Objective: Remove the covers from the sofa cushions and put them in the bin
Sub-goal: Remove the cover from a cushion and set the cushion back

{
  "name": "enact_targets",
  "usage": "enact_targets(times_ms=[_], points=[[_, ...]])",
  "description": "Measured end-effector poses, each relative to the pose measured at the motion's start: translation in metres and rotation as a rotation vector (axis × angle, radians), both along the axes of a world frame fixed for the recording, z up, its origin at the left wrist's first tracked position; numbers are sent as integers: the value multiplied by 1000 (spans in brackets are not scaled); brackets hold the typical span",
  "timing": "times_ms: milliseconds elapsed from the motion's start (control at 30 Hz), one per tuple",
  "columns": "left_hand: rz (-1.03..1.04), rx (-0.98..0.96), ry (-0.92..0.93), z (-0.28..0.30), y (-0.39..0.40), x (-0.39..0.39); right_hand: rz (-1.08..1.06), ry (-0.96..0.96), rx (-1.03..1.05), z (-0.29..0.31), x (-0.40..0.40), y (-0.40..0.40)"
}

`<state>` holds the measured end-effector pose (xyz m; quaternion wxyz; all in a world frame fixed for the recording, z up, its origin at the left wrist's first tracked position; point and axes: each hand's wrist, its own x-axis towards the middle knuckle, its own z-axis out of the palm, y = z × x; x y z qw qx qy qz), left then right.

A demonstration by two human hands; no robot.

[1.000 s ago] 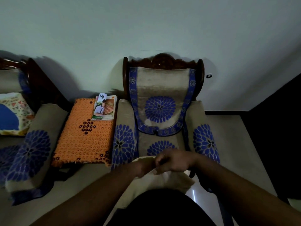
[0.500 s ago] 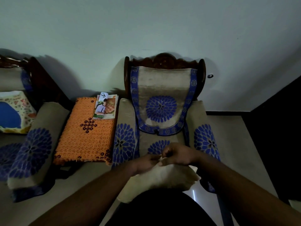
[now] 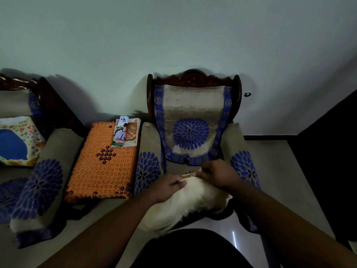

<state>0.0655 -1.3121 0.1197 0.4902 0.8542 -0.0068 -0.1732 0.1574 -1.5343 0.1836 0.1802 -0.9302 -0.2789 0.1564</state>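
A cream furry cushion (image 3: 191,202) lies in front of me, over the front of the armchair (image 3: 193,120). My left hand (image 3: 170,187) grips the cushion's cover at its top edge. My right hand (image 3: 217,176) pinches the same edge a little further right, at a short yellowish strip that looks like the cover's opening (image 3: 188,175). On the sofa at the far left rests another cushion (image 3: 18,141) with a blue and floral cover. No bin is in view.
The armchair has beige covers with blue flower prints on back and arms. Left of it stands a small table under an orange crochet cloth (image 3: 104,161) with magazines (image 3: 126,135). A sofa arm (image 3: 42,182) is at the left; a dark doorway (image 3: 328,171) at the right.
My hands have moved apart along the cushion's top edge, the right one up and to the right. The cushion has been lifted and turned so more of its furry side shows.
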Motion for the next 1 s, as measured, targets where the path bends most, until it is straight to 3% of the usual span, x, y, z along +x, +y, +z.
enact_targets(times_ms=[100, 200, 267, 467, 533, 700, 833, 1000], points=[[44, -51, 112, 11, 8, 12, -97, 34, 22, -5, -6, -2], [81, -135, 250, 17, 15, 9, -324, 432, 273, 5, -7, -6], [70, -174, 312, 19, 9, 4, -471, 640, 272, 10, -10, -13], [-242, -24, 269, 25, -32, -5, -67, 776, -452, 5, -10, -12], [-324, 52, 284, 26, -36, -6, 3, 754, -565, 6, -9, -7], [-445, 209, 357, 29, -47, -1, 206, 465, -688, -17, -6, -5], [-442, 343, 410, 20, -50, 1, 294, 146, -544, -18, -7, 0], [-383, 402, 428, 4, -43, -12, 315, 46, -224, -10, -18, -3]])
